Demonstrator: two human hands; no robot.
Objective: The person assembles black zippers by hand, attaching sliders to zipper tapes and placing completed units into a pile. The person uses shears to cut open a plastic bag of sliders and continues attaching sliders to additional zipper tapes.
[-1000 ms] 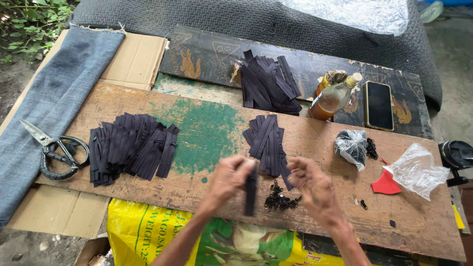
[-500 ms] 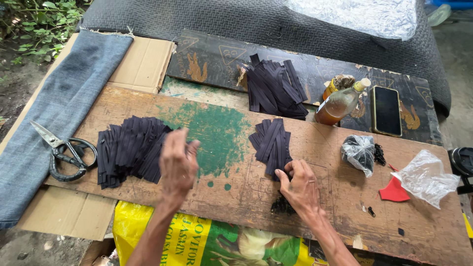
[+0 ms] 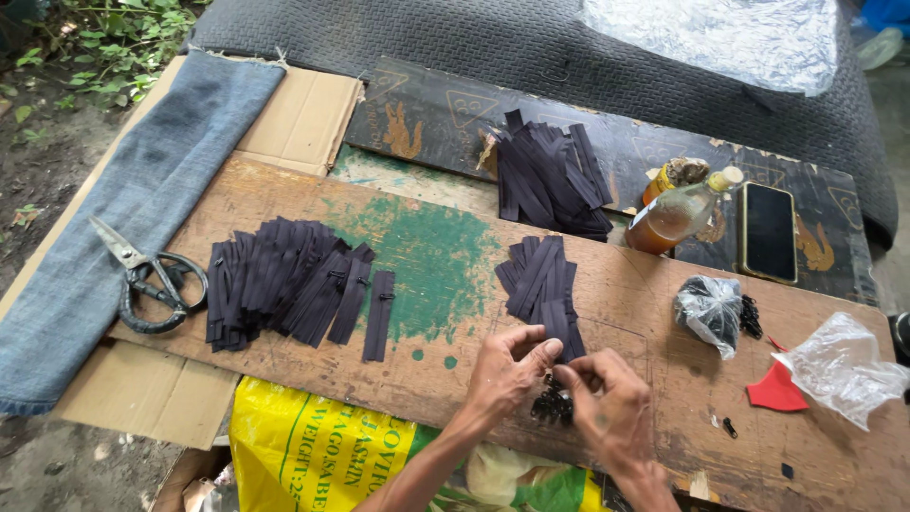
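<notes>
Black zipper strips – three piles; left hand [image 3: 507, 365], right hand [image 3: 607, 403] pinch, seemingly, small sliders [image 3: 552, 406].

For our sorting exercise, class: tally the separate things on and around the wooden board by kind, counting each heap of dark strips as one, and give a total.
Heaps of dark strips: 3
Lone dark strip: 1
Scissors: 1
Bottles: 2
Phone: 1
Clear plastic bags: 2
Red piece: 1
Total: 11
</notes>
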